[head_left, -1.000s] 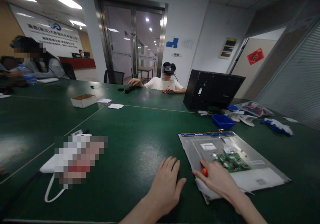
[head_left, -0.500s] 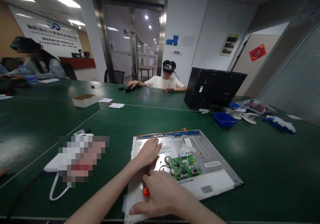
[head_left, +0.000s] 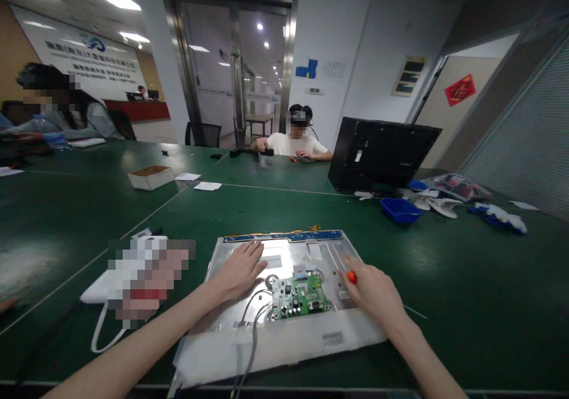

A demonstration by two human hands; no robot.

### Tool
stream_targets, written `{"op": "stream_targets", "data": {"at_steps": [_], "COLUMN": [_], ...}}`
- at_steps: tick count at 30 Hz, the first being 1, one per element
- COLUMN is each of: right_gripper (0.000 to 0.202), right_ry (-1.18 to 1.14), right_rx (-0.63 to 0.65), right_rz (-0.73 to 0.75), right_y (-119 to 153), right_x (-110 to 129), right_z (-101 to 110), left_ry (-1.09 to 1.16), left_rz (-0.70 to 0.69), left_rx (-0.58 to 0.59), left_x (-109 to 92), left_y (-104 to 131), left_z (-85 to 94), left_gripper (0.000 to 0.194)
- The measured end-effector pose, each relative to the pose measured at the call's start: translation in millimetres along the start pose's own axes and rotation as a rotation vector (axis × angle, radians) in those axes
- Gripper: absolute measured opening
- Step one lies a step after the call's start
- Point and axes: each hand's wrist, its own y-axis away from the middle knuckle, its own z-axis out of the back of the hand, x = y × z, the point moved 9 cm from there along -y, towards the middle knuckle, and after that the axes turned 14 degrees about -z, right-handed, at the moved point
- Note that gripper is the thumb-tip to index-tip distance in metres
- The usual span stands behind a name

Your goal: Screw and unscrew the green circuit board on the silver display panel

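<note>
A bare metal-backed display panel (head_left: 351, 328) lies flat on the green table in front of me. It carries a green circuit board (head_left: 284, 304) near its middle and a blue board strip (head_left: 271, 238) along its far edge. My left hand (head_left: 237, 268) rests flat on the panel's left part, fingers stretched out. At the panel's right side, my right hand (head_left: 373, 289) is closed round an orange-handled tool (head_left: 352, 276); most of the tool is hidden, so its exact kind does not show. Dark cables (head_left: 255, 342) run from beside the circuit board over the near edge.
A white device (head_left: 100, 286) with a cable, partly pixelated, lies left of the panel. Farther off are a cardboard box (head_left: 151, 178), a blue tray (head_left: 401, 210), a black monitor (head_left: 386, 156) and gloves (head_left: 500, 218). Across the table sits a person (head_left: 288, 144); another sits far left.
The panel has turned and shifted left. My right hand has moved from its near left part to its right side with the orange-handled tool. Across the table, a person has lifted a black object.
</note>
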Motion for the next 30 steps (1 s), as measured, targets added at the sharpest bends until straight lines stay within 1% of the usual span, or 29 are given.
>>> {"op": "stream_targets", "data": {"at_steps": [1, 3, 5, 8, 11, 17, 20, 22, 24, 26, 27, 29, 30], "right_gripper": [0.043, 0.042, 0.043, 0.045, 0.047, 0.048, 0.046, 0.044, 0.042, 0.043, 0.047, 0.057, 0.057], "right_ry": [0.046, 0.086, 0.089, 0.076, 0.086, 0.100, 0.107, 0.106, 0.077, 0.008, -0.035, -0.103, -0.130], "right_rx": [0.019, 0.044, 0.032, 0.014, 0.008, 0.048, 0.047, 0.040, 0.030, 0.033, 0.050, 0.097, 0.117], "right_rz": [-0.041, -0.055, -0.052, -0.064, -0.066, -0.080, -0.067, -0.038, 0.003, 0.065, 0.103, 0.161, 0.181], "right_y": [-3, -2, 4, 15, 25, 41, 43, 40, 32, 22, 17, 6, 1], "right_x": [-16, -35, -41, -37, -28, -15, -12, -9, -4, 2, 7, 13, 16], "right_z": [-11, -30, -42, -50, -51, -52, -49, -42, -33, -26, -24, -26, -29], "left_ry": [0.004, 0.011, 0.016, 0.025, 0.042, 0.062, 0.072, 0.094, 0.128, 0.157, 0.165, 0.186, 0.205], "left_rz": [-0.008, -0.016, -0.017, -0.016, -0.004, 0.039, 0.040, 0.028, 0.023, 0.031, 0.034, 0.029, 0.023], "left_rx": [0.006, 0.019, 0.036, 0.069, 0.092, 0.103, 0.097, 0.077, 0.032, -0.031, -0.062, -0.089, -0.091], "left_x": [2, 5, 10, 15, 20, 27, 27, 25, 24, 25, 25, 23, 22], "left_y": [-1, -2, -3, -3, -2, 0, -1, -1, 0, 3, 5, 12, 16], "left_z": [-0.1, -0.3, -0.4, -0.6, 0.2, 4.3, 6.1, 9.4, 17.3, 30.3, 37.9, 50.2, 54.5], "left_gripper": [0.054, 0.055, 0.055, 0.055, 0.054, 0.052, 0.051, 0.050, 0.048, 0.046, 0.045, 0.042, 0.041]}}
